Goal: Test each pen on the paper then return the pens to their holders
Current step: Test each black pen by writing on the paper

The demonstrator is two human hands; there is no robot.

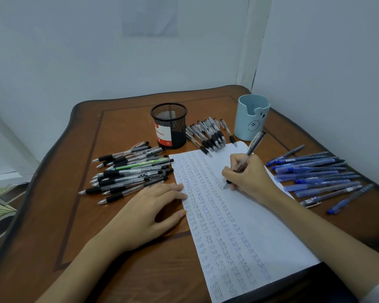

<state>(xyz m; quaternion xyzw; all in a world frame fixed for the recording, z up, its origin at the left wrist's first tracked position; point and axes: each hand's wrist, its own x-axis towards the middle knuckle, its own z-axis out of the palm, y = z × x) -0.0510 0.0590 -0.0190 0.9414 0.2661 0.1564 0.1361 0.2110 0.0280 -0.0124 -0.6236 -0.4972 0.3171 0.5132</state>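
Note:
A white sheet of paper [239, 215] lies on the table, covered with columns of the handwritten word "test". My right hand [247, 178] grips a clear black-grip pen [253, 146], its tip touching the paper near the upper right columns. My left hand [153, 206] rests flat with fingers spread, its fingertips on the paper's left edge. A black mesh holder [170, 125] and a light blue bear holder [251, 117] stand behind the paper. Neither holder shows pens inside.
A pile of black pens [129, 171] lies left of the paper, another group of black pens [208, 133] sits between the holders, and blue pens [315, 173] are spread on the right. The brown wooden table [85, 215] stands in a corner between walls.

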